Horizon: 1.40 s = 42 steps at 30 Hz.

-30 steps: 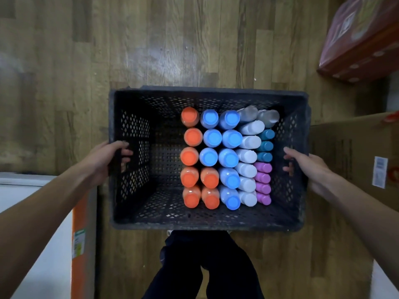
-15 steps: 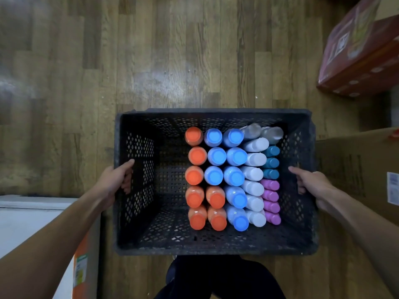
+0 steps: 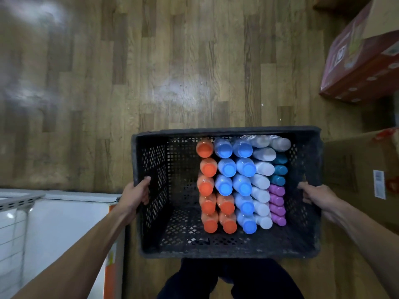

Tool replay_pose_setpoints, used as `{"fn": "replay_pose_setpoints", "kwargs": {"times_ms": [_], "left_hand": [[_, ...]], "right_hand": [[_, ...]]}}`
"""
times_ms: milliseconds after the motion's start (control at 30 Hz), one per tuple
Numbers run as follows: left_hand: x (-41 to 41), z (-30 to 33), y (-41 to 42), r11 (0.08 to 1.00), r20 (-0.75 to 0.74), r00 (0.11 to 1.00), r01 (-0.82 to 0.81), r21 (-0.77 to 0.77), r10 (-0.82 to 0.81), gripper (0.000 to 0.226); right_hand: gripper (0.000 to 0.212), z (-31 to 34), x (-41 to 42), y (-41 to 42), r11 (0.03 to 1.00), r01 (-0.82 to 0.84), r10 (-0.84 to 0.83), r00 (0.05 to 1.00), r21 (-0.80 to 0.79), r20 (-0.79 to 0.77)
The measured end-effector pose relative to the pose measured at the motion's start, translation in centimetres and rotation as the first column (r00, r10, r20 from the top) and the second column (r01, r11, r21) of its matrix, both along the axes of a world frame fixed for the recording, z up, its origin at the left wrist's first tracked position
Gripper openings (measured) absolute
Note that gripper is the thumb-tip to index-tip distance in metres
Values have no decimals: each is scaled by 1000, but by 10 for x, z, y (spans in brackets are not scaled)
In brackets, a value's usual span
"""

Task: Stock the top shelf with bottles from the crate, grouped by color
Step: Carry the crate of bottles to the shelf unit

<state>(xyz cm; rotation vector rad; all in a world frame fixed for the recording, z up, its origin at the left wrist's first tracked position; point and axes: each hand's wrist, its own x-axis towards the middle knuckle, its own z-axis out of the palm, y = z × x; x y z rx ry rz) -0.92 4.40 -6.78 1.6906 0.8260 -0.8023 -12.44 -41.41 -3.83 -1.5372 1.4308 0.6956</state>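
Carrying step, by the look of it — nothing shelved yet, no shelf in view. Left hand (image 3: pixel 136 196) gripping the left wall of the crate (image 3: pixel 226 131), fingers hooked over its rim; right hand (image 3: pixel 314 196) clamped on the right wall, well apart from the other. Crate in front of the body, over a wood-plank floor (image 3: pixel 151 72). Bottles (image 3: pixel 241 184) upright, packed toward the right side in colour rows: orange, blue, white, then teal and purple along the right wall.

Best kept level and moved slowly — load sits off-centre, so expect more weight on the right. Black lattice plastic, rigid and scuffed; smooth round caps; cardboard boxes (image 3: pixel 362 173) close on the right, worth clearing.
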Motion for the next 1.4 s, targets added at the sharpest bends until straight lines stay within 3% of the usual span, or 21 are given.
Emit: {"fn": "replay_pose_setpoints", "kwargs": {"times_ms": [167, 367, 700, 1100, 1400], "left_hand": [[16, 76, 7, 1000, -28, 1000, 4, 30, -3, 38], [-6, 214, 36, 999, -61, 998, 27, 34, -25, 36], [-73, 435, 63, 996, -60, 997, 46, 82, -41, 42], [-132, 492, 62, 996, -68, 998, 12, 89, -6, 38], [-105, 522, 29, 993, -29, 999, 21, 114, -18, 36]], "right_hand": [[40, 71, 9, 6, 998, -14, 16, 1000, 53, -21], [39, 203, -29, 31, 989, 2, 10, 997, 145, -82], [41, 416, -93, 60, 994, -10, 17, 998, 105, -63], [45, 481, -139, 61, 993, -7, 7, 1000, 116, -1], [32, 495, -120, 29, 990, -3, -6, 998, 141, 59]]}}
